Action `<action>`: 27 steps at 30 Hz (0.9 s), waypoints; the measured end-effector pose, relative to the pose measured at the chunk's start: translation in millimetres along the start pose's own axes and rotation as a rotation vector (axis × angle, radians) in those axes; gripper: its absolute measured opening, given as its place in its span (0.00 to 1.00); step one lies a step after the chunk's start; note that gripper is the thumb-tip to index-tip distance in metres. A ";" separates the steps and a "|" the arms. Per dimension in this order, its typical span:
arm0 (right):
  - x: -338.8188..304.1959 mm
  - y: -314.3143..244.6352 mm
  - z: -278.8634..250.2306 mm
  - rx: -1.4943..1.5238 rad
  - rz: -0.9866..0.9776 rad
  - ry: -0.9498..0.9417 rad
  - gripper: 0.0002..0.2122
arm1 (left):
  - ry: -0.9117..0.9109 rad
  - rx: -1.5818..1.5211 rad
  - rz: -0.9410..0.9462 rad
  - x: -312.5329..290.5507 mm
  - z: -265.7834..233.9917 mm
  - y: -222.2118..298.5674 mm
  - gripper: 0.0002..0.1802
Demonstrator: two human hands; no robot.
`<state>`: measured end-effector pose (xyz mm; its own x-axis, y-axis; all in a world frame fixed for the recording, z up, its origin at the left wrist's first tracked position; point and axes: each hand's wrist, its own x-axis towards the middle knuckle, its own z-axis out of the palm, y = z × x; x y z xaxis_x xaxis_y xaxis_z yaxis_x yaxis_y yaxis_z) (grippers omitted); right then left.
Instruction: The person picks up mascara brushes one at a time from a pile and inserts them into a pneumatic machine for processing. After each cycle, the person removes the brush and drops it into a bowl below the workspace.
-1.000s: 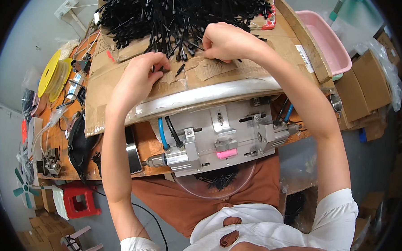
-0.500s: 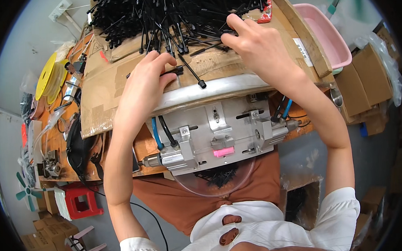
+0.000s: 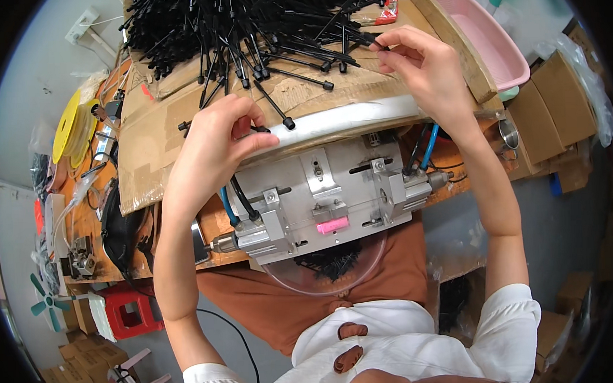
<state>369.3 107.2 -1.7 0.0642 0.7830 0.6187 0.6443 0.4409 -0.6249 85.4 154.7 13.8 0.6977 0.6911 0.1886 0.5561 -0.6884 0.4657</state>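
A big heap of thin black plastic sticks with thicker capped ends (image 3: pixel 245 30) lies at the far side of the cardboard-covered board (image 3: pixel 160 129). Near the board's front edge, my left hand (image 3: pixel 215 137) is closed around a black stick, whose tip shows by my thumb. My right hand (image 3: pixel 424 66), at the heap's right end, pinches a black stick (image 3: pixel 377 43) between thumb and fingertips. One loose stick (image 3: pixel 275 105) lies between my hands, its capped end on the rounded silver edge strip (image 3: pixel 344 120).
Below the board sits a metal clamping fixture (image 3: pixel 321 211) with a pink block (image 3: pixel 332 225) and blue and black hoses. A clear round bowl (image 3: pixel 365 271) with black pieces rests at my lap. A wooden rail (image 3: pixel 450 41) and pink basin (image 3: pixel 484 40) stand right; a yellow spool (image 3: pixel 71 126) left.
My left hand has come nearer, down toward the silver strip. My right hand has moved right and nearer, with a stick now visible in its pinch. Several sticks at the heap's front have shifted.
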 end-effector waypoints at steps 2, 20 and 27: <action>-2.6 -4.2 1.5 0.056 0.041 0.019 0.06 | 0.101 -0.167 -0.078 1.8 1.1 2.3 0.08; -75.4 -40.6 -37.8 0.524 0.122 0.076 0.14 | 0.230 0.194 -0.097 -128.6 173.1 90.4 0.38; -87.7 -57.6 -36.2 0.429 0.093 0.164 0.12 | 0.184 0.205 -0.070 -123.7 172.5 92.3 0.40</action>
<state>354.2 -2.7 -2.8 0.2483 0.7637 0.5959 0.2586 0.5406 -0.8005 128.3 -32.3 -115.6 0.5708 0.7543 0.3244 0.6929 -0.6545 0.3025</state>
